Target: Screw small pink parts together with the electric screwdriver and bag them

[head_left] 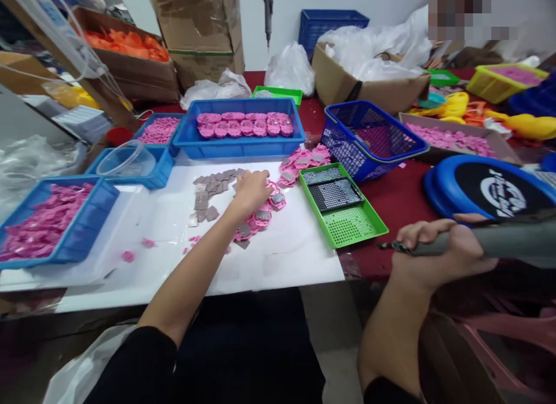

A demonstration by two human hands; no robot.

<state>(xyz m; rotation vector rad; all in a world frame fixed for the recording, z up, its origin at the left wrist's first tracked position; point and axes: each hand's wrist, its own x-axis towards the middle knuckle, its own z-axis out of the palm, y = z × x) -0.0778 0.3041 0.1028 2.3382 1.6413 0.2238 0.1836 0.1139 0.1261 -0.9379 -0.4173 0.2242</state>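
Observation:
My left hand reaches over the white work surface, its fingers curled down at a curved row of pink plastic parts with grey metal plates on them. Whatever its fingertips grip is hidden beneath the hand. Loose square metal plates lie to its left. At the right, my right hand is wrapped around a grey electric screwdriver, whose bit points left. Close to that bit is a green tray holding small screws and a black perforated plate.
A blue bin of pink assemblies stands behind the work area. Bins of pink pieces line the left, including a large blue bin. A blue basket and blue round discs are at right. Another screwdriver hangs above.

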